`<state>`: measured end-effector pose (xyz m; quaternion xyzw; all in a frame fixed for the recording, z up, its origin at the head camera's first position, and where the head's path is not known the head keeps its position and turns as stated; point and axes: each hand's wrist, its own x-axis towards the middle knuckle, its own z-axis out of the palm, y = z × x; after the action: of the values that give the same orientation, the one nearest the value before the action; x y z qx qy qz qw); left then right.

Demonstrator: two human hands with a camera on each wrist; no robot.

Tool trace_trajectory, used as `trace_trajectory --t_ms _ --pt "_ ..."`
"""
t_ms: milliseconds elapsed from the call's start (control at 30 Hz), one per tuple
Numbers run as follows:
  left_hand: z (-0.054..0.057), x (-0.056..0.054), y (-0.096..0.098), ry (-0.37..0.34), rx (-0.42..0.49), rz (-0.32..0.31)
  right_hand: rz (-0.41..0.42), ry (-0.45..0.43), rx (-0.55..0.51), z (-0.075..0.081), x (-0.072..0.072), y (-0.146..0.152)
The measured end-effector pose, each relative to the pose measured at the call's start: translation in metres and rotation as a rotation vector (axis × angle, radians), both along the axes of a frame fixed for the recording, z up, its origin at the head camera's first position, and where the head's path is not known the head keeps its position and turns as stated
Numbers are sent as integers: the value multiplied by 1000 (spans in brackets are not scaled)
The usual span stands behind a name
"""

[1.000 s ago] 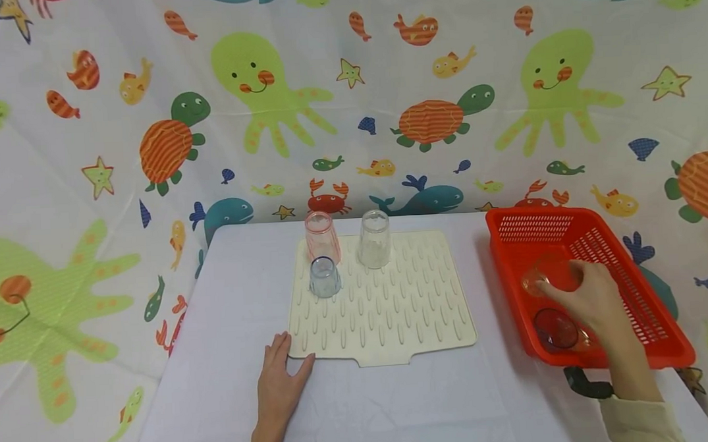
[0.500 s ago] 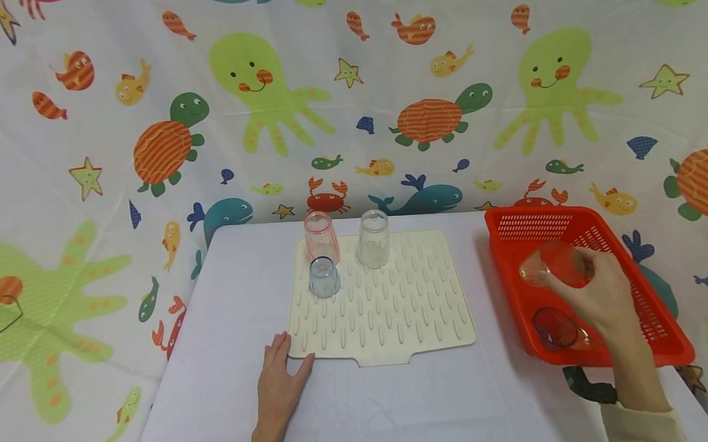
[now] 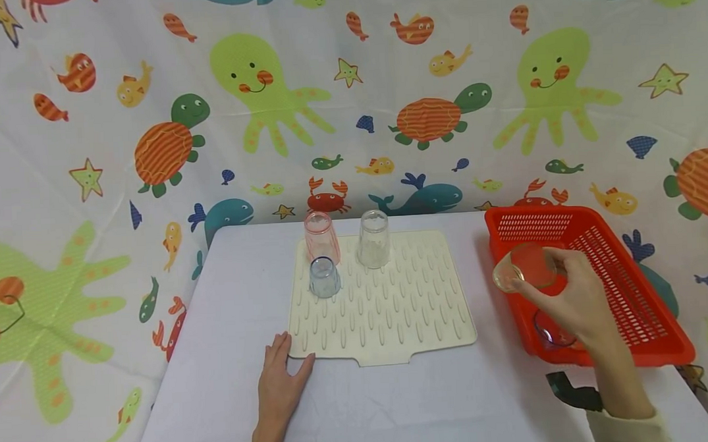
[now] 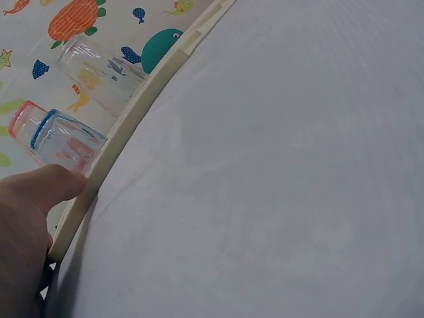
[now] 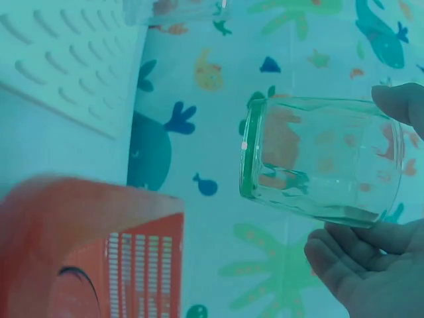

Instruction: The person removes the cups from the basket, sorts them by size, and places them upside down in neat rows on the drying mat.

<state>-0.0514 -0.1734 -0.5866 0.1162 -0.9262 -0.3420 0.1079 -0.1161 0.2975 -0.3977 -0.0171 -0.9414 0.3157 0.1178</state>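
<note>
In the head view, my right hand [image 3: 577, 297] grips a short clear drinking glass [image 3: 525, 267] by its side. The glass lies tipped on its side over the left rim of the red basket [image 3: 642, 301]. Thumb and fingers sit at one end of it in the right wrist view. My left hand [image 3: 280, 382] rests at the near left corner of the cream draining mat [image 3: 405, 311], fingers spread, thumb along the front edge. On the mat stand a pink-rimmed glass [image 3: 322, 239], a clear tall glass [image 3: 374, 240] and a small blue-rimmed glass [image 3: 324, 278].
Inside the basket lies another glass with a dark rim [image 3: 551, 334], partly hidden by my right hand. A white cloth covers the table [image 3: 427, 409]. Behind it hangs a curtain [image 3: 349, 116] printed with sea animals.
My right hand has lifted the clear glass from the basket and moved it left to the basket's rim. My left hand and the glasses on the mat have stayed put.
</note>
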Motion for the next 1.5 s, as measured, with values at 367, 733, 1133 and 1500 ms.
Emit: trace_trajectory --t_ms 367,733,1133,1500 --pt "0 0 0 -5 5 0 134 13 7 -4 0 -29" --pt "3 1 0 7 21 -4 250 29 -10 -11 1 -58" --pt "2 -1 -2 0 24 -13 361 42 25 -17 3 -89" --pt "4 -2 -4 -19 36 -26 444 32 -11 -19 2 -116"
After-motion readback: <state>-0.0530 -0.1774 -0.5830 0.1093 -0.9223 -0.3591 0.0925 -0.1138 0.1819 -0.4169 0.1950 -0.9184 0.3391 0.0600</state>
